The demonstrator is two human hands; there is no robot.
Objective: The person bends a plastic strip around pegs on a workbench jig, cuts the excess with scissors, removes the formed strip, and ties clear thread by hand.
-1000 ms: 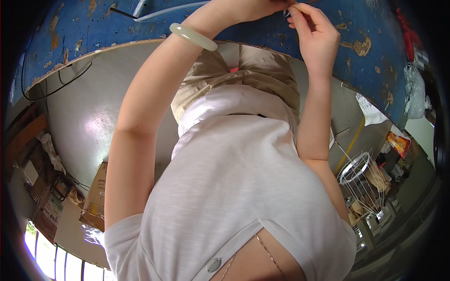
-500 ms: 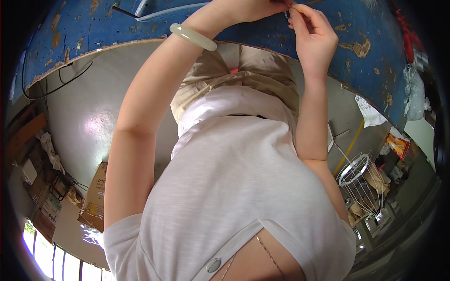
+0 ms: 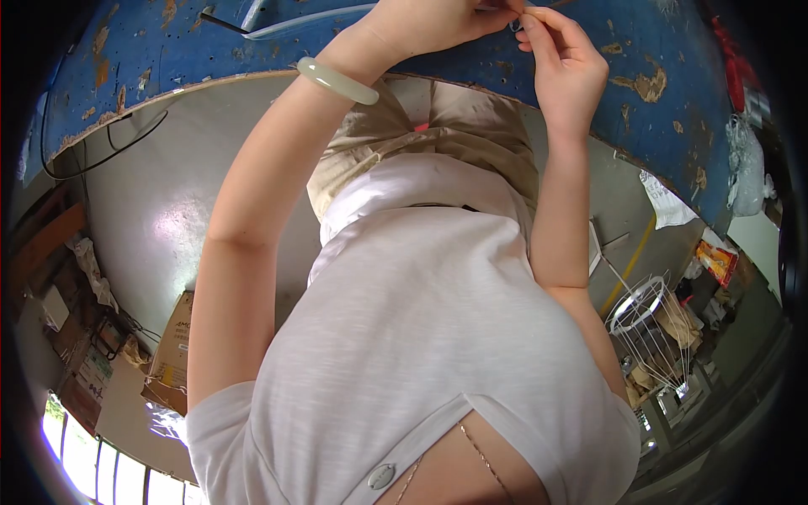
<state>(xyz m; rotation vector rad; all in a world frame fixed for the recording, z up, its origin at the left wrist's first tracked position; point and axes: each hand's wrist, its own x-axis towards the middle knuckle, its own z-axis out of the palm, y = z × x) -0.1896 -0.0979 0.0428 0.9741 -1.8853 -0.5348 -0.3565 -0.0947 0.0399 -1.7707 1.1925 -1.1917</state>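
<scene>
My left hand (image 3: pixel 438 25), with a pale green bangle (image 3: pixel 337 82) on its wrist, reaches in at the top edge over the blue table (image 3: pixel 278 55). Its fingers are bent together and partly cut off by the frame. My right hand (image 3: pixel 568 71) is closed in a pinch, thumb against forefinger, and its fingertips meet those of the left. A thin, pale, looped strand (image 3: pixel 515 26) shows between them, too small to identify. Behind the left wrist, a clear thin tube (image 3: pixel 316 17) lies on the table beside a black-ended rod (image 3: pixel 223 23).
The table's worn front edge curves close to my lap. A black cable (image 3: pixel 105 164) hangs at its left. Clear plastic wrap (image 3: pixel 744 172) and a red item (image 3: pixel 739 71) are at the right. Below stand a wire frame (image 3: pixel 652 328) and a cardboard box (image 3: pixel 171 353).
My left hand and bangle have shifted slightly left and up. A pale loop now shows by the fingertips, where a dark small piece showed before. The right hand has barely moved.
</scene>
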